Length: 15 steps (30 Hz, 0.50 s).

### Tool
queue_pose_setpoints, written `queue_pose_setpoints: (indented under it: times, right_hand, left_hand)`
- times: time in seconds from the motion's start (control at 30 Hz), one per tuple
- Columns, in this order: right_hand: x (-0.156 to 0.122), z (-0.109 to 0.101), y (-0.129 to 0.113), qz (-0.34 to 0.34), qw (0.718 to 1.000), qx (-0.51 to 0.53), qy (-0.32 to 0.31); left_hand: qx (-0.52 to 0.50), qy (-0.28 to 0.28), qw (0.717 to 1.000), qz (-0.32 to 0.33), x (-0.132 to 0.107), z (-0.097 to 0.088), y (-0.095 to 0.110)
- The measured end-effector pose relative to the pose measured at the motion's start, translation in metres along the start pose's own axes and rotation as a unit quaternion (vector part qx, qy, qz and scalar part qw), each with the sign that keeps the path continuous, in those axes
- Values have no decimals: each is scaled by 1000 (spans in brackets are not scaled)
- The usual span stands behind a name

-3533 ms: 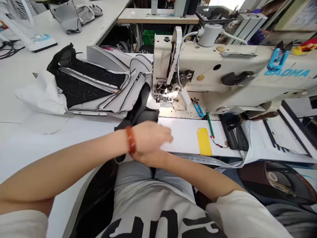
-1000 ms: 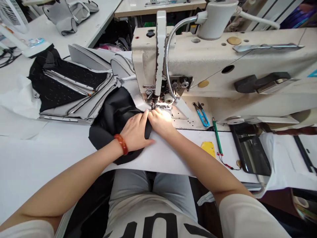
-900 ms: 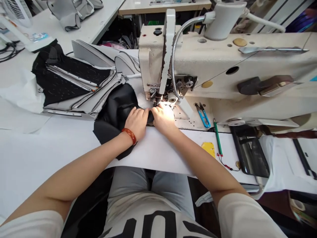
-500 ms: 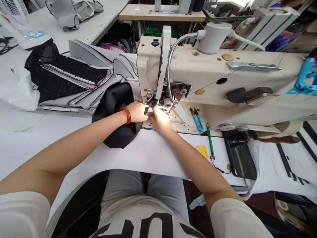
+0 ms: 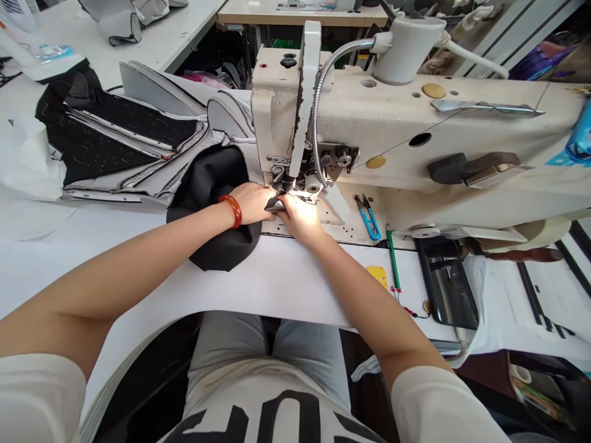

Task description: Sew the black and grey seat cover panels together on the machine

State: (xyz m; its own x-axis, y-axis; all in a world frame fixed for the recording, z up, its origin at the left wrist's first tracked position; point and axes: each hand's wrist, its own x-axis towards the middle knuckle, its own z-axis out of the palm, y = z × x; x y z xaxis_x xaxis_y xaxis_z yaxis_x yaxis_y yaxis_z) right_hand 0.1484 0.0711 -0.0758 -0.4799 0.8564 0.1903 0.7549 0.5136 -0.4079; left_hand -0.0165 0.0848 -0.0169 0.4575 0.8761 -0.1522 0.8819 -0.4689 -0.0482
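Note:
Both hands meet at the needle area of a cream sewing machine (image 5: 401,123), under its bright lamp. My left hand (image 5: 252,203), with a red bangle at the wrist, is closed on the edge of a black fabric piece (image 5: 217,246). The rest of that piece bunches up behind and below the wrist. From the right, my right hand (image 5: 301,218) pinches the same dark edge close to the presser foot. Fingertips of both hands nearly touch, and glare partly washes out the right one. Exactly how the fabric sits under the foot is hidden.
Grey and black sewn panels (image 5: 133,135) lie left of the machine. Blue thread snips (image 5: 368,218) rest on the machine bed. Right of my forearm are a green pencil (image 5: 393,258), a yellow piece (image 5: 377,275) and a black tray (image 5: 446,283). A fan base (image 5: 50,61) stands far left.
The dark edge between my hands has turned and shifted slightly toward the needle. Both hands stay on it, with the fingers moved a little. The whole view has tilted slightly.

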Motion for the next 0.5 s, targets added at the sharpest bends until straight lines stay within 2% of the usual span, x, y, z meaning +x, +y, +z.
queue_pose_setpoints:
  times: [0.23,0.33,0.5]
  right_hand:
    - [4,0,9,-35,996,85,-4]
    - [2,1,4,-18,999,44,-2]
    - [1,-1,-11,49,997,-41,-33]
  left_hand:
    - [-18,12,999,39,0,5,-3]
    - [-27,33,998,40,0,8,-2]
    - [-14,64,998,-6,-2,12,4]
